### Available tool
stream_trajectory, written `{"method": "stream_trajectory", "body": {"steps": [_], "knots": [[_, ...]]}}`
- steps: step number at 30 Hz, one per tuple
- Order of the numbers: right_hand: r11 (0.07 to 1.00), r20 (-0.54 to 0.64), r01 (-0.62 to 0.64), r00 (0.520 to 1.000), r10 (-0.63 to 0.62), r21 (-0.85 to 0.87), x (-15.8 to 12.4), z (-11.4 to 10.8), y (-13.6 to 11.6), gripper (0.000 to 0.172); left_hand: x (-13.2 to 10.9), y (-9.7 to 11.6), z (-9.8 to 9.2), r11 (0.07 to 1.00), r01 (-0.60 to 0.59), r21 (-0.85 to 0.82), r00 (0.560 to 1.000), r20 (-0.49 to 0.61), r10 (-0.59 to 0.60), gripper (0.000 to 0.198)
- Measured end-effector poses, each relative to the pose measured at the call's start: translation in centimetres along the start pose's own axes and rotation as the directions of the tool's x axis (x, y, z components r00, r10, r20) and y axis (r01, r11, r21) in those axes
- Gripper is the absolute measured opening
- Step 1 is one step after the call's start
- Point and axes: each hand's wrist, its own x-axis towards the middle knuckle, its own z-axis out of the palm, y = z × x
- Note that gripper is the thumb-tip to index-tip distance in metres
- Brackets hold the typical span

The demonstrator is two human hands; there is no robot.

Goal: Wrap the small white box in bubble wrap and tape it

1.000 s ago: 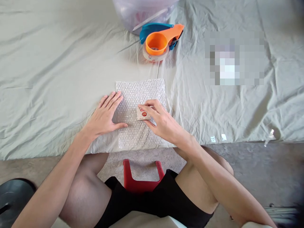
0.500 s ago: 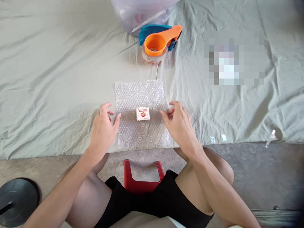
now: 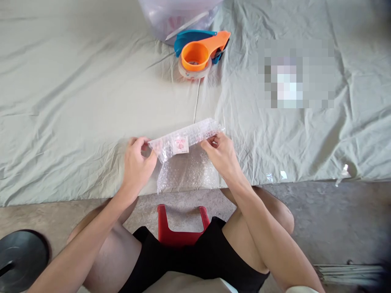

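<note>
A clear sheet of bubble wrap [image 3: 189, 173] lies near the table's front edge, its far part folded toward me over a small white box [image 3: 182, 145] with red print. The box shows partly through the plastic. My left hand [image 3: 139, 160] is closed at the left end of the fold, thumb and fingers pinching the wrap. At the right end, my right hand [image 3: 220, 152] is also closed on the wrap, with its fingertips partly hidden under the plastic.
Beyond the wrap stand an orange and blue tape dispenser [image 3: 203, 49] with a tape roll and a translucent tub [image 3: 180, 20]. Small clear scraps [image 3: 283, 175] lie at the right front edge. Below are a red stool [image 3: 180, 238] and a black round base [image 3: 23, 258].
Both hands have taken hold of the bubble wrap. Its far part, flat before, is now folded toward me over the small box.
</note>
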Motion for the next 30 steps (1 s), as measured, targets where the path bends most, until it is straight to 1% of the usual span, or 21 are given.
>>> {"method": "stream_trajectory", "body": {"steps": [2,3,7,8,10,12,14,17,19,21,24,26,28,30], "knots": [[0.999,-0.069,-0.038,0.997,0.035,-0.038,0.2,0.5,-0.1,0.030,0.7,0.4,0.1,0.999,-0.003,-0.053,0.999,-0.045,0.000,0.034],[0.997,-0.078,-0.049,0.996,0.044,-0.054,0.4,0.7,-0.1,0.032,1.0,0.5,0.2,0.997,-0.001,-0.080,0.999,-0.049,-0.003,0.036],[0.996,-0.079,-0.009,0.997,0.002,-0.091,0.6,1.0,-0.3,0.034,2.0,0.8,0.5,0.994,0.037,-0.106,0.999,-0.005,-0.037,0.058],[0.996,-0.080,0.005,0.997,-0.012,-0.085,0.5,1.0,-0.4,0.031,2.1,0.9,0.5,0.992,0.059,-0.111,0.998,0.015,-0.058,0.059],[0.999,-0.065,0.032,0.997,-0.035,-0.043,0.2,0.9,-0.5,0.026,1.9,0.9,0.6,0.984,0.113,-0.140,0.993,0.054,-0.107,0.049],[0.998,-0.030,0.036,0.999,-0.034,0.048,-0.1,0.7,-0.7,0.031,1.5,1.0,0.6,0.969,0.150,-0.195,0.987,0.077,-0.138,0.035],[0.987,0.015,0.019,1.000,-0.022,0.159,-0.4,0.6,-1.0,0.038,1.2,1.0,0.6,0.950,0.158,-0.268,0.987,0.083,-0.141,0.038],[0.961,0.066,0.018,0.997,-0.038,0.277,-0.8,0.8,-1.4,0.036,0.8,1.0,0.7,0.934,0.129,-0.333,0.991,0.075,-0.110,0.045],[0.952,0.101,0.040,0.992,-0.074,0.303,-1.1,1.1,-1.6,0.032,0.7,0.9,0.8,0.937,0.102,-0.334,0.994,0.061,-0.087,0.047],[0.958,0.133,0.070,0.985,-0.111,0.279,-1.6,1.4,-1.9,0.027,0.6,0.9,0.9,0.942,0.071,-0.328,0.997,0.047,-0.059,0.045],[0.967,0.141,0.169,0.970,-0.198,0.191,-2.4,1.5,-2.2,0.021,0.2,1.3,1.1,0.938,0.043,-0.344,0.999,0.039,-0.031,0.042],[0.950,0.136,0.283,0.944,-0.300,0.134,-2.7,1.5,-2.1,0.023,0.0,1.8,1.3,0.932,0.037,-0.360,0.999,0.038,-0.025,0.039],[0.910,0.128,0.411,0.901,-0.415,0.060,-2.8,1.6,-1.7,0.027,-0.3,2.3,1.4,0.926,0.031,-0.377,0.999,0.038,-0.018,0.036],[0.849,0.134,0.527,0.845,-0.518,-0.037,-2.6,1.8,-1.0,0.025,-0.5,2.8,1.6,0.916,0.018,-0.402,0.999,0.035,-0.004,0.033]]}}
